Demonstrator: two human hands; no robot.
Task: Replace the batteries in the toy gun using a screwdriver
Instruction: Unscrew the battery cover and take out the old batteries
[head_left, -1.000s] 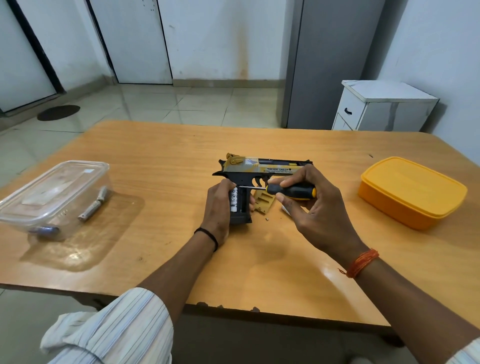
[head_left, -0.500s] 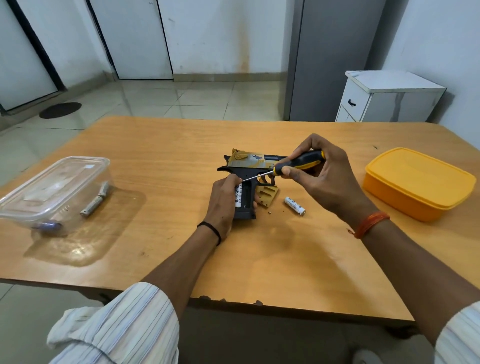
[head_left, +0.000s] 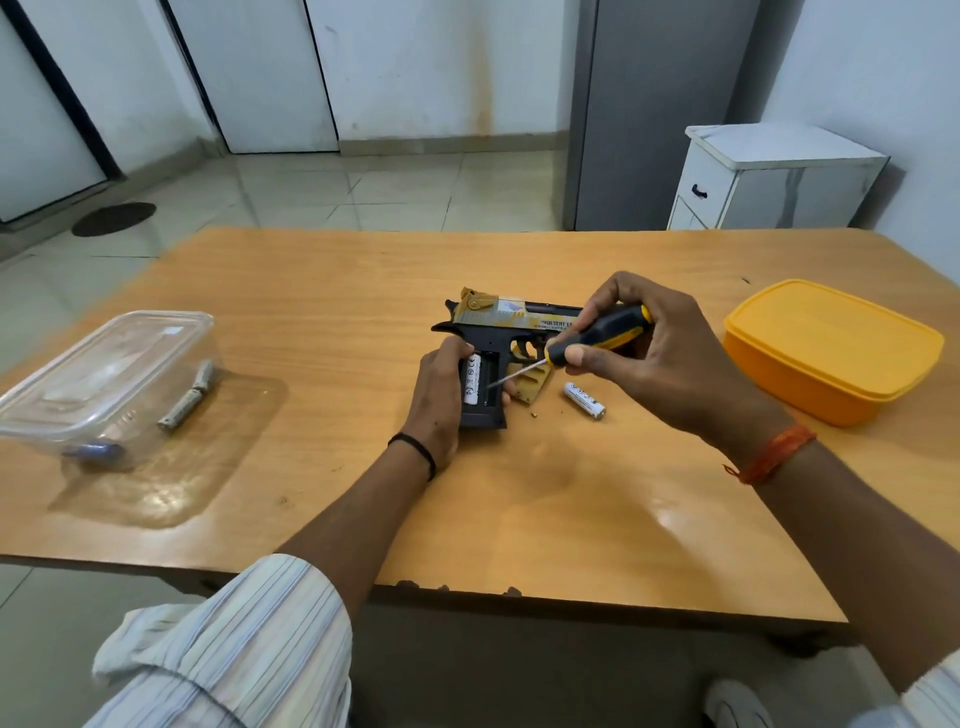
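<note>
Gripping the screwdriver (head_left: 597, 339) by its handle, the right hand (head_left: 654, 358) angles the shaft down and leftward, tip at the battery (head_left: 471, 379) seated in the open grip of the toy gun (head_left: 498, 353). The left hand (head_left: 436, 400) clasps that grip, holding it flat on the table (head_left: 311, 322). The gun's long axis runs left to right, barrel under the right hand. A loose battery (head_left: 584, 400) and the removed cover (head_left: 530, 382) lie just right of the grip. Judged: the left-hand side offers freer room; the orange container (head_left: 831, 348) stands well apart.
</note>
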